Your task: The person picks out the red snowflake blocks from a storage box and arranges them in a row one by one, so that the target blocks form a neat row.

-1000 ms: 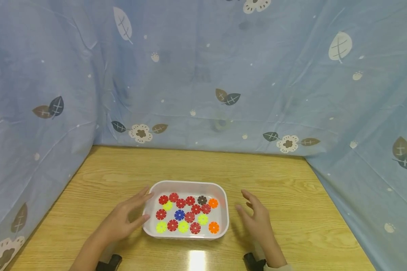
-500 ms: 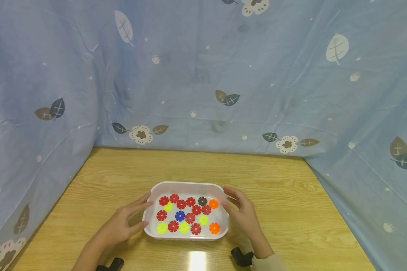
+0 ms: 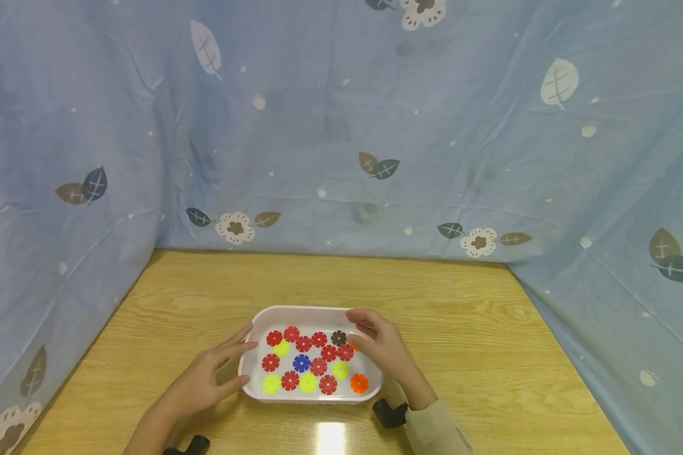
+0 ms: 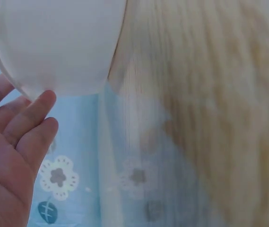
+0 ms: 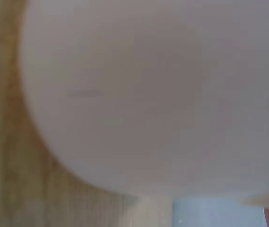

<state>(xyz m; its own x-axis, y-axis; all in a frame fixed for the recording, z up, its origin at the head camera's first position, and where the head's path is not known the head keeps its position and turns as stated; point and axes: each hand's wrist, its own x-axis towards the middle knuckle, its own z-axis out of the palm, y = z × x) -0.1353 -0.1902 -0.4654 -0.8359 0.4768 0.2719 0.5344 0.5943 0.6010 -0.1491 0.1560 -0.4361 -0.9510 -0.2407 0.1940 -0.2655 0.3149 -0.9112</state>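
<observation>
A white plastic tray (image 3: 313,308) holds several notched, flower-shaped plastic discs. Most are red, with yellow ones, a blue disc (image 3: 301,363), a dark brown disc (image 3: 338,339) and orange ones. At the tray's left end my left hand (image 3: 205,377) rests with fingers and thumb spread along the rim; in the left wrist view its fingertips lie against the outer wall (image 4: 54,47). My right hand (image 3: 387,349) is over the tray's right end, fingers loosely bent, thumb apart. It partly covers the upper orange disc, near the brown one. The right wrist view shows mostly blurred tray wall (image 5: 125,118).
The tray stands on a wooden table (image 3: 461,316). A blue patterned cloth (image 3: 319,126) hangs behind and along both sides. Black devices sit at the wrists, one by the right sleeve (image 3: 389,414). Light reflects off the table in front of the tray.
My right hand has moved left, from beside the tray to above its right end. My left hand stays at the left rim, barely shifted. The discs lie as before.
</observation>
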